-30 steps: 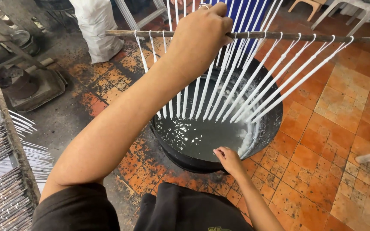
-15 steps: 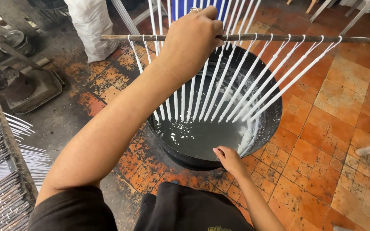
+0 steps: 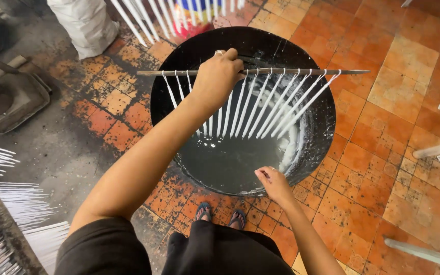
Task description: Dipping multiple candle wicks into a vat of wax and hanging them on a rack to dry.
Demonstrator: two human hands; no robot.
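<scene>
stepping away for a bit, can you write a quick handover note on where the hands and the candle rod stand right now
Left hand grips the wooden rod near its middle, holding it level over the black basin. White candles hang from the rod, their lower ends close to the grey liquid wax; whether they touch it is unclear.
Right hand rests on the basin's near rim, holding nothing.
Done: candles already carry a white coat.
Left: rod not yet set down; more white candles lie on the rack at left.
</scene>
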